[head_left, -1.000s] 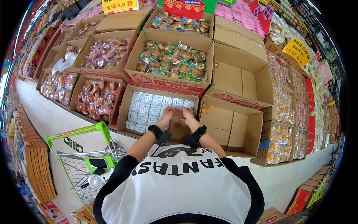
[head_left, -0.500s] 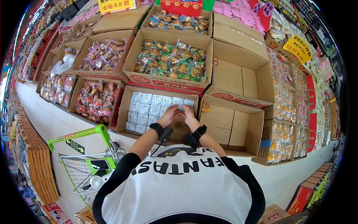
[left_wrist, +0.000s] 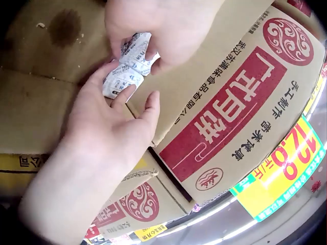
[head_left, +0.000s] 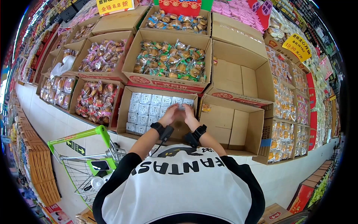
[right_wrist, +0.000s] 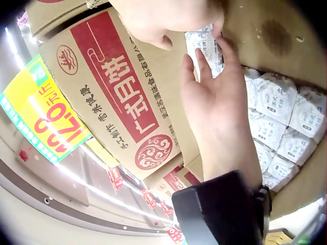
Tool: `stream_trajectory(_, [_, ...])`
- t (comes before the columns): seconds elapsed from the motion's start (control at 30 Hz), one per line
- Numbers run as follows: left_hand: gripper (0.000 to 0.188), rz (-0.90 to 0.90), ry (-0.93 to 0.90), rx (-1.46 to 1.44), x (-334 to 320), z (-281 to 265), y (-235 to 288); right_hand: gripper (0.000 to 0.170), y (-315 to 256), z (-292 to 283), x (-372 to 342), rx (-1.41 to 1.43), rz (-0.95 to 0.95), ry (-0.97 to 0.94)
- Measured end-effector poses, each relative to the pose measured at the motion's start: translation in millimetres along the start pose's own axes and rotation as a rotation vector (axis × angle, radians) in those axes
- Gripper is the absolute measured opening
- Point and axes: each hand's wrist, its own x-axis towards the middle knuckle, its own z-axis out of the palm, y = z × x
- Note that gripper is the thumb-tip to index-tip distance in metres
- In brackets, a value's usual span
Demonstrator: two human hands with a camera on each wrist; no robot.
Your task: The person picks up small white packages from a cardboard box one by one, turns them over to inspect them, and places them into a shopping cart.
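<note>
My left hand (head_left: 171,114) and right hand (head_left: 190,113) meet fingertip to fingertip over a low cardboard box (head_left: 125,105). Between them, both hands pinch small white wrapped mooncakes (left_wrist: 122,81) with blue print, set against each other. In the left wrist view my left hand (left_wrist: 161,30) comes down from the top and the right hand (left_wrist: 104,120) reaches up from the lower left. The fingers partly cover the wrappers. Rows of similar white packets (head_left: 143,108) fill the left and far parts of the box; its brown bottom (right_wrist: 291,30) shows beside them.
Behind stands a taller carton (head_left: 167,80) of green-trimmed wrapped cakes. Two cartons with bare bottoms (head_left: 227,127) are at the right. Red-wrapped cakes (head_left: 97,102) fill a carton at the left. A green-handled shopping cart (head_left: 76,134) is at my lower left.
Both hands have shifted slightly forward, and the gap between the palms has widened a little. The fingertips stay together at the packets. The head view has drifted slightly.
</note>
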Motion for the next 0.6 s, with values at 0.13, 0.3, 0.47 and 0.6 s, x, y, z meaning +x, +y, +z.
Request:
stream_trajectory(0.13, [0.026, 0.003, 0.000, -0.033, 6, -7, -6, 0.025, 3, -2, 2, 0.030, -0.030, 0.001])
stream_trajectory(0.3, [0.026, 0.023, 0.052, -0.068, 15, -15, -11, 0.021, 3, 0, 1, 0.070, -0.068, 0.049])
stream_trajectory(0.47, [0.027, 0.009, -0.005, -0.108, 16, -20, -12, 0.014, -24, 21, -43, 0.081, -0.060, 0.122])
stream_trajectory(0.6, [0.029, 0.051, 0.034, -0.165, 11, -13, -12, 0.011, -12, 14, -27, 0.175, -0.092, 0.041])
